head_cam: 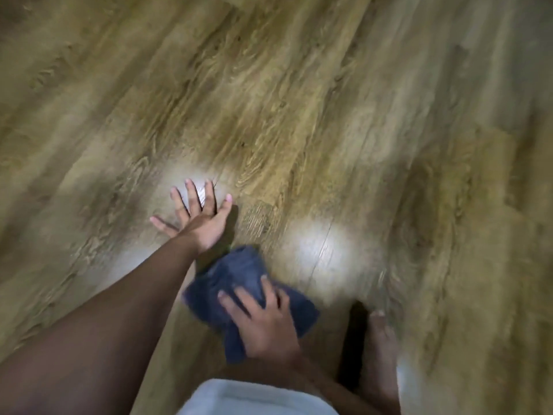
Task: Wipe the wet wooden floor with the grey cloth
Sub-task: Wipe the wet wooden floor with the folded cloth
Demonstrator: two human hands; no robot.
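The grey cloth (239,280), bluish and crumpled, lies on the wooden floor (299,100) at the lower middle of the head view. My right hand (263,322) presses down on its near part with fingers spread over the fabric. My left hand (199,214) is planted flat on the floor just beyond the cloth, fingers splayed and straight, the arm reaching in from the lower left. Bright glossy patches shine on the planks around my left hand's fingers and to the right of the cloth.
My bare foot (381,348) stands on the floor to the right of the cloth. A pale garment edge (254,396) fills the bottom middle. Wood-grain planks run diagonally across the whole view.
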